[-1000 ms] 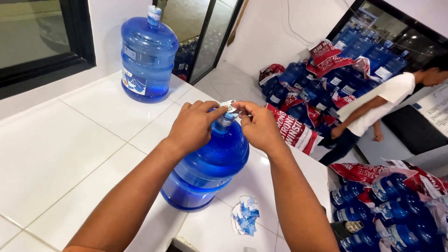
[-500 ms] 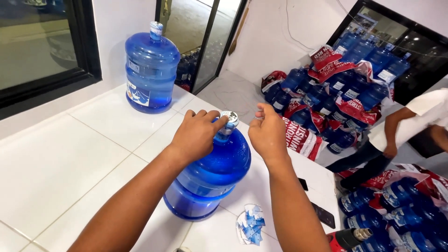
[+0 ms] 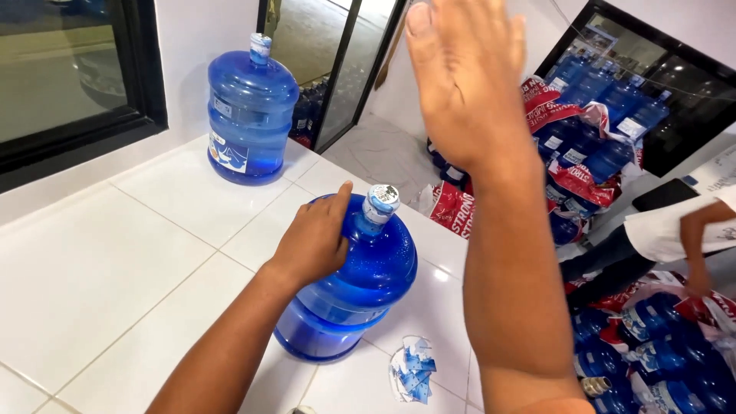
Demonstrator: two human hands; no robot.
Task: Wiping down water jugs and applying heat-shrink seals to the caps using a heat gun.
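Observation:
A large blue water jug [image 3: 360, 291] stands upright on the white tiled counter [image 3: 100, 276], its neck capped with a white and blue seal [image 3: 381, 202]. My left hand [image 3: 314, 241] lies flat on the jug's shoulder, just left of the cap, steadying it. My right hand [image 3: 460, 77] is raised high above the jug, fingers spread, palm facing down, holding nothing. A second blue jug [image 3: 251, 115] of the same kind stands further back on the counter by the window.
A small pile of blue and white cap seals [image 3: 412, 369] lies on the counter beside the near jug. Beyond the counter's edge, many blue jugs and red sacks [image 3: 583, 153] are stacked on the floor. Another person [image 3: 675, 230] bends over them at right.
My right hand has left the jug's cap and risen high above it with fingers spread. My left hand has slid from the cap onto the jug's shoulder.

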